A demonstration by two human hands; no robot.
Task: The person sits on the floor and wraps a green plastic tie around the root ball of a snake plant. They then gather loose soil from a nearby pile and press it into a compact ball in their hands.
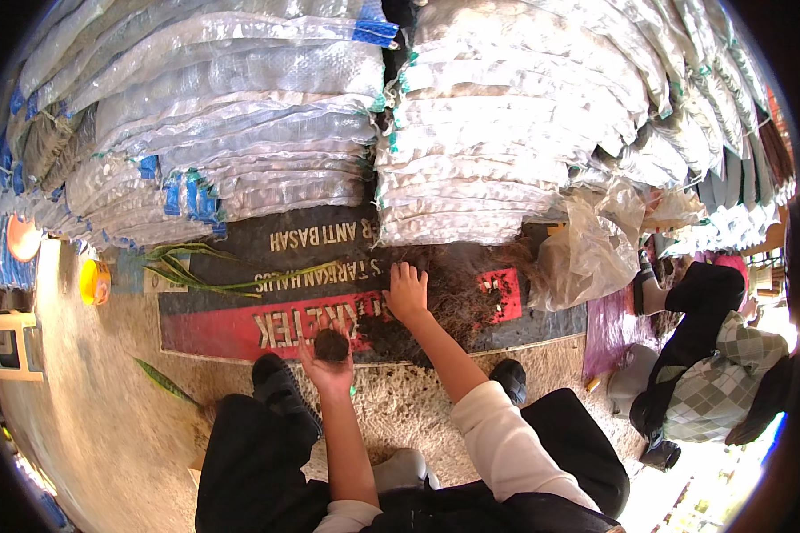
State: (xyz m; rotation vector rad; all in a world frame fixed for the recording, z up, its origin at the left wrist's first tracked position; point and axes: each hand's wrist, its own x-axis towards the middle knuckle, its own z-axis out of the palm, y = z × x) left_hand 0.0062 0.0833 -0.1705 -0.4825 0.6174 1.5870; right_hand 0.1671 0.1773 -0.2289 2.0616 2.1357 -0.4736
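Note:
My left hand (327,376) is palm up and holds a rounded dark clump of soil or fibre (331,345). My right hand (408,293), palm down with fingers apart, is at the left edge of a loose heap of dark soil and brown fibre (457,293); nothing shows in its grip. Whether its fingertips press on the material is hidden. Beneath both hands lies a black and red printed banner (207,326). Several long green snake plant leaves (203,280) lie on its left part, and the tip of one reaches near my right hand.
Stacked woven plastic sacks (293,100) rise beyond the banner. A crumpled clear plastic bag (580,260) sits right of the heap. At left are a yellow tub (95,282), a stool (12,345) and a loose leaf (165,382). Another person (713,380) sits at right beside a purple sheet (607,326).

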